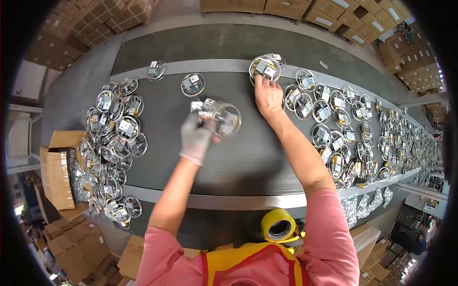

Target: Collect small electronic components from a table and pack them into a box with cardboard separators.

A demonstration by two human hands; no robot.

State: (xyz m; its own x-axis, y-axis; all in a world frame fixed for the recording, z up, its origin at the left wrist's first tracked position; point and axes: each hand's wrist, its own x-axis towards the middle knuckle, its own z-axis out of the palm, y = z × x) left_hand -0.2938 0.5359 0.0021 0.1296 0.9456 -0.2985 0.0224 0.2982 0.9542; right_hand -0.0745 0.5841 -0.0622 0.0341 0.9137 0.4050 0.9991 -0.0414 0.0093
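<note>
Left grip (194, 137), in a pale glove, was closed on a blurred bunch (224, 119) over the middle of the dark surface (243, 164); coils stuck out past the fingers to the right; probably held by the grey modules, since springy loops would give poor purchase, but blur hid the exact contact and the count.

Right grip (270, 99), bare, was stretched to the far rail (214, 66) with fingertips on the near edge of a coiled unit (266, 70); thumb side hidden, so can't tell if it pinched or only touched; a second unit showed partly behind that one; near-edge contact made sense, being the side closest to the arm.

Each unit was a module inside pale cable loops; coiling presumably stopped leads tangling.

One loose unit (192, 85) lay just short of the rail; another single (156, 70) lay across it; both sat apart from the rest, so easy to pick out.

Left heap (117, 128) was piled and overlapping beside an open carton (56, 178) with crinkled clear plastic in it; right batch (338, 119) lay flatter, denser further right; flat coils likely wouldn't roll.

Yellow tape roll (272, 216) sat by the near rail (224, 202), in front of the torso; handy for either arm.
</note>
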